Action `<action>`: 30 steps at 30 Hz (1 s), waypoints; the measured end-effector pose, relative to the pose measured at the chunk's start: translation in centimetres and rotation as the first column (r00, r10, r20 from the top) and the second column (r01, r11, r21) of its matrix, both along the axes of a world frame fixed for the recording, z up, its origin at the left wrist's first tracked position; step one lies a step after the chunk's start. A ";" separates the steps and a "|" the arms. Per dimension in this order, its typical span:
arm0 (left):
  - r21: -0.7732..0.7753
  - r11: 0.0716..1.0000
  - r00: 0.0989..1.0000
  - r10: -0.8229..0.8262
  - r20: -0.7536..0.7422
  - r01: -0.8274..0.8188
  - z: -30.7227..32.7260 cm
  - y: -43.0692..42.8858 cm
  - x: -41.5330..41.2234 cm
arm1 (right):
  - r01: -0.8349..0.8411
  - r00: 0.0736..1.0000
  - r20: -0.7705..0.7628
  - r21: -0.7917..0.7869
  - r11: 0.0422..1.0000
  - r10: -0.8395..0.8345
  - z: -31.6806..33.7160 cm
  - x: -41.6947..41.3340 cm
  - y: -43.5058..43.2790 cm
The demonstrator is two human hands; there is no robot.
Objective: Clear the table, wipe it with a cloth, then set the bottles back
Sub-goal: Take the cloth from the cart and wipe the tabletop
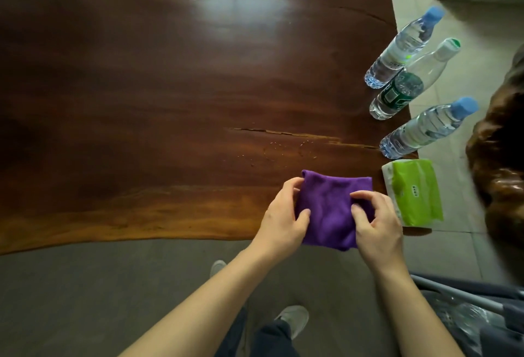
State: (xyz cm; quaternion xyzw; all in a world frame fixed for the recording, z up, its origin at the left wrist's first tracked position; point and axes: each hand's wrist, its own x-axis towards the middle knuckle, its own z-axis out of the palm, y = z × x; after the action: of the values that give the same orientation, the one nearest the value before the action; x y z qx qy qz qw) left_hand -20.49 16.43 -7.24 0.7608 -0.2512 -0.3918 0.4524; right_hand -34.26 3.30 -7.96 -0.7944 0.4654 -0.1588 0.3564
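Purple cloth sits folded at the table near edge, soft and light, best pinched at its side edges. Left hand and right hand each grip a side, palms down, fingers curled; three bottles stand along the right edge.

Likely a home or tea room, live-edge wooden slab table, tiled floor, carved wooden seat

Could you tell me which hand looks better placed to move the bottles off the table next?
Probably the right hand. The three clear plastic water bottles stand along the right edge of the dark wooden table, on that hand's side. Both hands hold the folded purple cloth, so the left hand could keep it.
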 end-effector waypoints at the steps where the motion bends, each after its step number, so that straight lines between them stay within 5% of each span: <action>1: 0.000 1.000 1.000 -0.006 0.020 0.006 -0.4 -0.6 0.2 | 0.010 0.999 -0.033 -0.011 1.000 -0.010 -0.7 0.3 -0.6; 7: 0.014 0.994 0.989 -0.105 0.099 0.105 -2.7 -2.1 1.2 | 0.093 0.983 -0.161 -0.012 0.996 -0.094 -4.3 2.2 -1.7; 11: 0.097 0.991 0.892 -0.125 0.435 0.091 -4.1 2.2 4.6 | 0.098 0.924 -0.362 -0.088 0.991 -0.124 -6.3 3.0 -0.4; 15: 0.258 0.956 0.745 -0.071 0.664 -0.140 -5.5 9.4 10.1 | 0.070 0.907 -0.405 -0.127 0.989 -0.116 -7.5 4.4 1.4; 21: 0.469 0.873 0.735 -0.228 0.639 -0.137 -7.6 15.0 12.3 | 0.072 0.903 -0.411 -0.138 0.988 -0.123 -8.1 9.2 3.8; 30: 0.367 0.919 0.694 -0.170 0.699 -0.145 -9.3 15.6 11.7 | -0.375 0.902 -0.322 -0.251 0.892 0.288 -8.2 16.8 12.9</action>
State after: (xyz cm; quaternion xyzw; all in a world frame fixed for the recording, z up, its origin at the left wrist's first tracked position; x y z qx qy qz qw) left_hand -8.83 32.04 -16.49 0.9258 -0.3288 -0.1082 0.1520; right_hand -17.42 16.23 -16.19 -0.9225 0.3362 -0.0528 0.1821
